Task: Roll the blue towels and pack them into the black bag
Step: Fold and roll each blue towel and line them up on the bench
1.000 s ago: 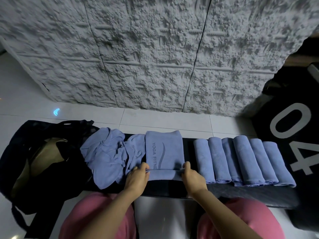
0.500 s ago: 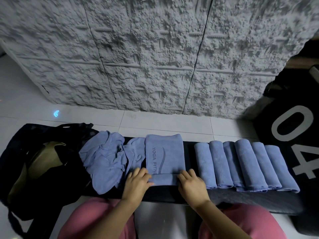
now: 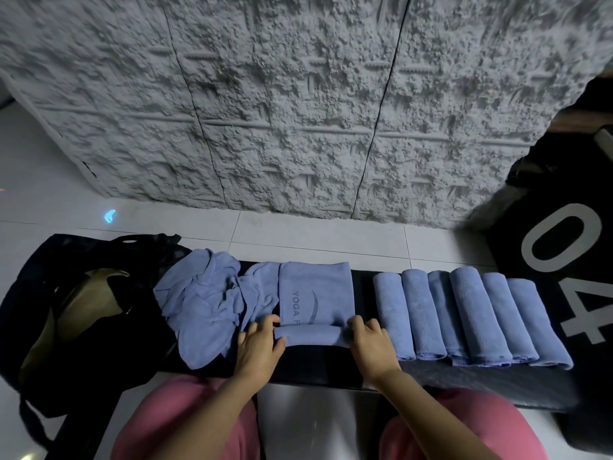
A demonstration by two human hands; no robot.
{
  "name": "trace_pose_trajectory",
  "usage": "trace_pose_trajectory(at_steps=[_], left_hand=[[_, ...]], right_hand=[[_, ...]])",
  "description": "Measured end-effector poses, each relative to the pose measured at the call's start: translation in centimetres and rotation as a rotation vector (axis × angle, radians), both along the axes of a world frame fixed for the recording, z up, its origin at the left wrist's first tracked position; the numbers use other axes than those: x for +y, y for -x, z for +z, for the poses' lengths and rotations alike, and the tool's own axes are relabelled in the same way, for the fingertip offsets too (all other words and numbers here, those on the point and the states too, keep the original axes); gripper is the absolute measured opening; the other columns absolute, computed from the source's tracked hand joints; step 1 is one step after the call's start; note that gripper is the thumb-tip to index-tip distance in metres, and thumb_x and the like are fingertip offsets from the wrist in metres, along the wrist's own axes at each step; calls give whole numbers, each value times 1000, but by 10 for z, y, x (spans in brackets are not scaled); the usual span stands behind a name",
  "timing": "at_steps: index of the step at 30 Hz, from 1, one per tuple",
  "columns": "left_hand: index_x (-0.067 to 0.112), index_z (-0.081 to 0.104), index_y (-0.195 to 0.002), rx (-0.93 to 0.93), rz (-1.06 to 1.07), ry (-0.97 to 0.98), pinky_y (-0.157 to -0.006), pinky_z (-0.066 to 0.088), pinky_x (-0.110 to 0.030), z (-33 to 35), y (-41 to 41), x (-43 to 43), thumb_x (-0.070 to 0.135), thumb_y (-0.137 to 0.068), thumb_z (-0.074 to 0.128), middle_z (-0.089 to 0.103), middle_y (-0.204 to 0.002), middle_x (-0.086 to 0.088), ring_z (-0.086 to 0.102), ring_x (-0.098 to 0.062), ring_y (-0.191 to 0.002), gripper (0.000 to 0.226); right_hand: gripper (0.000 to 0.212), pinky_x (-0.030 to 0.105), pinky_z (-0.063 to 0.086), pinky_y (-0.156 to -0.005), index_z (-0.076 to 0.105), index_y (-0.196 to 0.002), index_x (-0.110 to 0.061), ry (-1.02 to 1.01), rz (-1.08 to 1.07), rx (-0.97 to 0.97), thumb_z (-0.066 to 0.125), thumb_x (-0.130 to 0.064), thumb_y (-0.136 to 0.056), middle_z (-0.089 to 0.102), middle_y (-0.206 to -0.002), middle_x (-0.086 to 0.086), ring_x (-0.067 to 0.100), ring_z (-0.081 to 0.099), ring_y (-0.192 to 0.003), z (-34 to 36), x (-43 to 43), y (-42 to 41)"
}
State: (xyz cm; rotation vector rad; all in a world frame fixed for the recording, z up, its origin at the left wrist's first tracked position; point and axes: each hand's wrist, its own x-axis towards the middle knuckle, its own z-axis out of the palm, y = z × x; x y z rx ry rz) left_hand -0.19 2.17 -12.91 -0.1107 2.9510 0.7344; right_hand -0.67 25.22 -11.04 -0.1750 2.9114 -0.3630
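In the head view, both forearms reached forward from 6 o'clock, over pink-clad knees (image 3: 185, 423), to the near edge of a black bench (image 3: 315, 376). The left hand (image 3: 258, 346) lay palm down at the left end of the printed towel (image 3: 315, 293). Its fingers were bent over the top of the rolled part and its thumb lay along the near side, so it gripped that end. The right hand (image 3: 371, 343) mirrored it at the right end, knuckles up and fingers curled over the roll; its thumb was hidden.

The printed towel sat at the middle of the bench. Its near end was wound into a short roll between the two hands, and the rest lay flat toward 12 o'clock, lettering up.

Touching its left edge, at 9 o'clock, was a heap of loose towels (image 3: 202, 300). Beyond that heap, further toward 9 o'clock, the black bag (image 3: 66, 310) slumped open on the floor.

At 3 o'clock from the hands, six rolled towels (image 3: 471, 317) lay side by side on the bench, just beside the right hand. A black mat (image 3: 564, 254) with white numerals lay past them, and a rough grey wall (image 3: 298, 111) stood at 12 o'clock.
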Motion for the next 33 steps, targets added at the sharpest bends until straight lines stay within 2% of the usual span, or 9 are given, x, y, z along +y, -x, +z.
trace_pose_trajectory(at_steps=[4, 7, 11, 15, 18, 21, 27, 30, 33], left_hand=[[20, 41, -119, -120, -7, 13, -95, 27, -29, 3, 5, -2, 35, -95, 44, 60, -109, 4, 54, -15, -109, 28], [22, 41, -117, -190, 24, 56, -97, 28, -30, 3, 11, 3, 38, -92, 46, 60, -107, 4, 53, -16, -109, 30], [27, 53, -95, 17, -8, 169, -78, 41, -32, 6, 13, 7, 31, -76, 71, 58, -93, 10, 54, -17, -92, 27], [32, 61, -74, 196, -252, 278, -63, 41, -29, -5, 7, 4, 28, -62, 84, 56, -79, 17, 48, -11, -76, 26], [30, 66, -92, 157, -334, 256, -67, 46, -28, -5, 0, -2, 47, -58, 83, 59, -92, 17, 54, -10, -81, 42], [30, 63, -105, 95, -307, 242, -72, 50, -29, -3, -2, -2, 34, -48, 89, 60, -102, 17, 56, -10, -86, 62], [30, 50, -128, 8, -75, 26, -94, 33, -31, 2, 5, 3, 27, -88, 60, 58, -118, 8, 48, -17, -113, 41], [27, 37, -135, -27, 0, -18, -105, 28, -32, 4, 7, 1, 35, -94, 50, 53, -121, 1, 46, -18, -119, 44], [24, 37, -130, -104, -1, -49, -104, 28, -33, 5, 8, -5, 38, -95, 45, 57, -120, 3, 50, -16, -116, 38]], right_hand=[[19, 35, 36, -84, 43, -113, -12, -6, -12, -127, 35, -21, -98, 54, -108, 10, 28, 44, -101, 0, 0, 3], [15, 34, 42, -75, 55, -104, -11, -68, -77, -58, 54, -20, -91, 56, -102, 6, 26, 49, -97, -2, -2, 7], [30, 30, 39, -56, 59, -77, -20, -102, 37, 142, 78, -7, -59, 55, -80, -3, 22, 49, -73, -3, -1, 9], [21, 31, 35, -63, 61, -77, -22, -110, 193, 272, 77, -16, -65, 58, -85, -7, 22, 52, -80, -10, 6, 2], [25, 34, 34, -73, 65, -92, -21, -125, 276, 307, 71, -35, -72, 61, -107, -6, 24, 54, -97, -18, 14, -3], [46, 35, 40, -78, 65, -104, -20, -163, 265, 273, 81, -26, -61, 59, -114, -3, 25, 50, -104, -18, 15, 0], [47, 31, 38, -69, 66, -100, -20, -106, 150, 261, 81, -15, -56, 66, -85, -7, 21, 52, -85, -12, 9, 11], [43, 29, 42, -61, 55, -99, -21, -59, 142, 247, 76, -18, -62, 60, -71, -6, 19, 54, -74, -5, 12, 11], [25, 29, 29, -66, 44, -94, -23, -70, 144, 216, 59, -25, -75, 57, -66, -5, 18, 52, -70, -7, 17, 8]])
